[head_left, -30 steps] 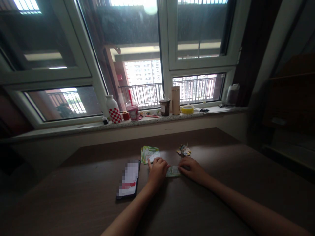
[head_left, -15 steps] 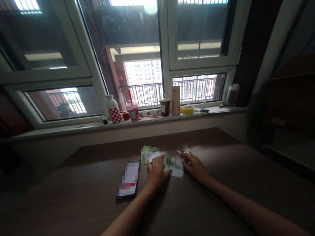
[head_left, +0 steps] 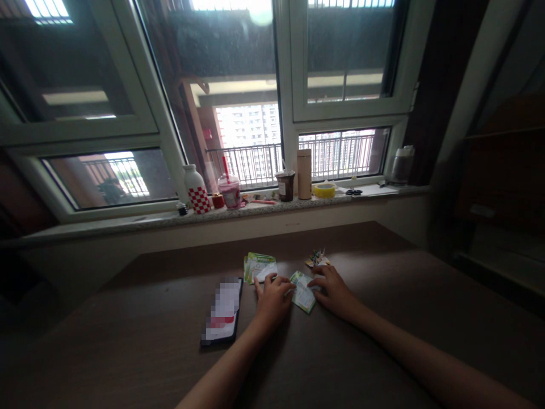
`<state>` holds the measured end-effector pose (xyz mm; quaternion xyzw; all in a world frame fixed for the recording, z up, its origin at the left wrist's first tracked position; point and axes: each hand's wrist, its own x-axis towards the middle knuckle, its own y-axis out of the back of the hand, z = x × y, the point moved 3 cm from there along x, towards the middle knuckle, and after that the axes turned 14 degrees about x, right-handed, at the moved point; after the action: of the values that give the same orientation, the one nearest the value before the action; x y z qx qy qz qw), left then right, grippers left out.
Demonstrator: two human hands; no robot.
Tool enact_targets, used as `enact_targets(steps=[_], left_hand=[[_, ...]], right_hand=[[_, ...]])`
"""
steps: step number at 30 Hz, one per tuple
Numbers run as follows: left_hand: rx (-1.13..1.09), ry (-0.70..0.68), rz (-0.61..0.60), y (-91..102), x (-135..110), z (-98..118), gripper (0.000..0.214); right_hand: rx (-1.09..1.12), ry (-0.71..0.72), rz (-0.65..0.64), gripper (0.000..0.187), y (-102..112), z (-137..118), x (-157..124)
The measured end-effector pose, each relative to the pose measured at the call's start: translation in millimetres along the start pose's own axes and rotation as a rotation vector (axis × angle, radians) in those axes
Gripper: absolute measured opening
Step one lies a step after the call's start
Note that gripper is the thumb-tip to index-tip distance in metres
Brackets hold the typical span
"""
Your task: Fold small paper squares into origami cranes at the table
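Observation:
A small green-and-white printed paper (head_left: 303, 294) lies tilted on the brown table between my hands. My left hand (head_left: 273, 296) is at its left edge, with bent fingers closed on that side. My right hand (head_left: 334, 292) has its fingers curled over the paper's right edge. Behind the left hand is a stack of similar green-and-white papers (head_left: 259, 264), with a white piece on top. Just beyond my right fingers sits a small pile of thin, multicoloured bits (head_left: 318, 258), too small to name.
A phone (head_left: 222, 311) lies left of my left forearm on the table (head_left: 149, 318). Along the windowsill (head_left: 259, 209) stand a checkered bottle (head_left: 197, 190), a pink drink cup (head_left: 230, 190), a dark drink cup (head_left: 285, 184), a tan flask (head_left: 304, 174) and yellow tape (head_left: 324, 190).
The paper between my hands has turned and shows a narrower face. My left fingers have drawn together at its left edge, and my right fingers have moved onto its right side.

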<state>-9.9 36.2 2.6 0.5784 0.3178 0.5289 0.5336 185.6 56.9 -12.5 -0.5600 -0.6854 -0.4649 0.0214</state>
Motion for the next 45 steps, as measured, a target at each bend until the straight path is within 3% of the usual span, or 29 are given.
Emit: enact_targets(steps=[7, 14, 20, 33, 45], left_hand=[[0.015, -0.064, -0.027, -2.0, -2.5, 2.7, 0.038], [0.015, -0.067, -0.027, 2.4, -1.7, 4.6, 0.029], [-0.029, -0.079, -0.017, 3.6, -2.9, 5.6, 0.024], [-0.043, -0.108, -0.054, 6.7, -3.5, 5.5, 0.039], [-0.049, -0.092, -0.009, 6.7, -3.0, 5.4, 0.026]], right_hand=[[0.111, 0.104, -0.189, 0.035, -6.4, -7.5, -0.7], [0.011, 0.097, -0.177, 0.028, -0.8, -11.0, -1.1], [0.083, 0.079, -0.183, 0.028, 2.7, -9.9, -0.6], [0.123, 0.039, -0.217, 0.036, 8.9, -9.8, -0.1], [0.089, 0.076, -0.19, 0.027, 9.4, -10.7, -1.5]])
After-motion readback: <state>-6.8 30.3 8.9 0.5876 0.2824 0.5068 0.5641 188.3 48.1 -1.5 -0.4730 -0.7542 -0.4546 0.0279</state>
